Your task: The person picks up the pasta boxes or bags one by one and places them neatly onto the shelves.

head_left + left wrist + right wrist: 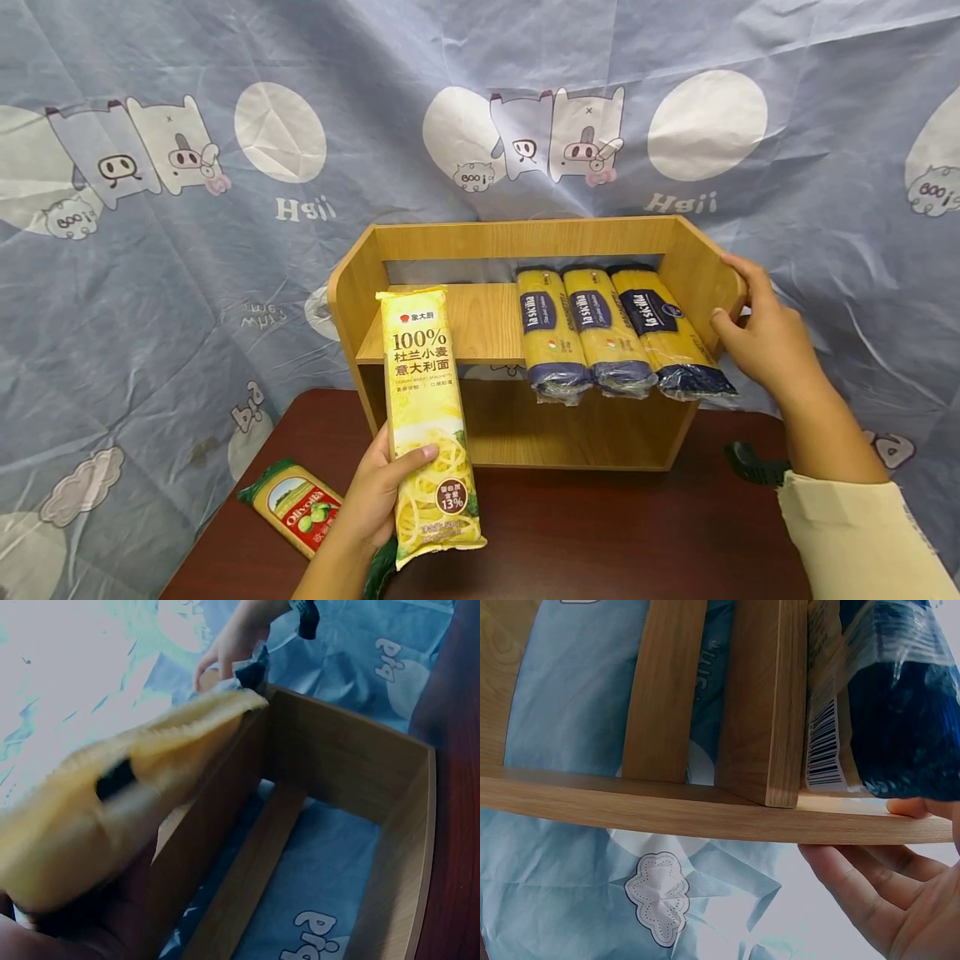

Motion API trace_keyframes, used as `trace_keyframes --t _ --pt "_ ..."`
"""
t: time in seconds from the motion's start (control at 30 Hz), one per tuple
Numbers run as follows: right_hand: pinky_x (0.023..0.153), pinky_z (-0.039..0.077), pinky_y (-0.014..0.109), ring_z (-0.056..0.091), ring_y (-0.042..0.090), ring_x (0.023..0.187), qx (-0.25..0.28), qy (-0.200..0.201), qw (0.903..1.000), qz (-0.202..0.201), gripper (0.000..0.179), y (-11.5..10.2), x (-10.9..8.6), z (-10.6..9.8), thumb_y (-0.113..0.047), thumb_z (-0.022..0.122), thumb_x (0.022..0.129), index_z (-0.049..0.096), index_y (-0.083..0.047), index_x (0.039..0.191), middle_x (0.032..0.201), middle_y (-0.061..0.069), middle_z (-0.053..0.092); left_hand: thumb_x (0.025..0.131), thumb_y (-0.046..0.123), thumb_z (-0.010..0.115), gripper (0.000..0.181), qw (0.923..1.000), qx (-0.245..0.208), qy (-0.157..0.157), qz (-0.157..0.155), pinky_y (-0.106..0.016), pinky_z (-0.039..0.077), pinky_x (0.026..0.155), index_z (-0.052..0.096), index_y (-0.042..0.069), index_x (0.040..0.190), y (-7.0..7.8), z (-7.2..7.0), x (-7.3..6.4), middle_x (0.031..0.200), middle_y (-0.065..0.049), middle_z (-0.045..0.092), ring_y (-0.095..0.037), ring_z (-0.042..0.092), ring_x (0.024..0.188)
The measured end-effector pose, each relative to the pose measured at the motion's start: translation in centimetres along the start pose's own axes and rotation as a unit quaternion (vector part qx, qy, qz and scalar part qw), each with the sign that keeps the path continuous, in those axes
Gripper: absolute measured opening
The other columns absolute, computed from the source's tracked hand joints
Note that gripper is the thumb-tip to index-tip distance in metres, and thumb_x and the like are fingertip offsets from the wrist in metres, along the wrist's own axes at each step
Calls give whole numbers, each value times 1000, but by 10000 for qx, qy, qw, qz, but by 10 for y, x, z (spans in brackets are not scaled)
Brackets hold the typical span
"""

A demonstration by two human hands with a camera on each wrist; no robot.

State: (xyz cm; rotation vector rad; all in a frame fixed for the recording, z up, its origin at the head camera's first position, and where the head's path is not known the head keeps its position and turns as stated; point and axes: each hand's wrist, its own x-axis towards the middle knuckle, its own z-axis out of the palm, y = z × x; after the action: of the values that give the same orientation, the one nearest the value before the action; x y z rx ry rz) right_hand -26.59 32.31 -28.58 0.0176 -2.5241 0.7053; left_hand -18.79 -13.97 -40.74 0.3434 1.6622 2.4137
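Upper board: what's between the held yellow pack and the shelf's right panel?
Head view: bare upper board, then three la Sicilia packs side by side, the last beside the right panel.

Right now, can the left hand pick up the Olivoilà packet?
Probably not: the left hand holds the yellow spaghetti packet, though the Olivoilà packet lies close by on the table.

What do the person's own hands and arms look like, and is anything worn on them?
The left hand and right hand are ungloved. A pale cream sleeve covers part of the right forearm; the left forearm is bare as far as it shows. A dark fitting juts beside the right forearm; its attachment is hidden.
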Motion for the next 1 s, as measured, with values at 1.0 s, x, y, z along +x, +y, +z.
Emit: trace_keyframes --t 1.0 --pt "64 51 58 60 63 102 -34 5 10000 -7 73 -1 -2 1 -21 52 99 16 -32 162 129 44 54 104 15 48 40 9958 -380 -737 -392 -34 60 83 37 11 143 24 9 38 108 -2 70 -17 73 96"
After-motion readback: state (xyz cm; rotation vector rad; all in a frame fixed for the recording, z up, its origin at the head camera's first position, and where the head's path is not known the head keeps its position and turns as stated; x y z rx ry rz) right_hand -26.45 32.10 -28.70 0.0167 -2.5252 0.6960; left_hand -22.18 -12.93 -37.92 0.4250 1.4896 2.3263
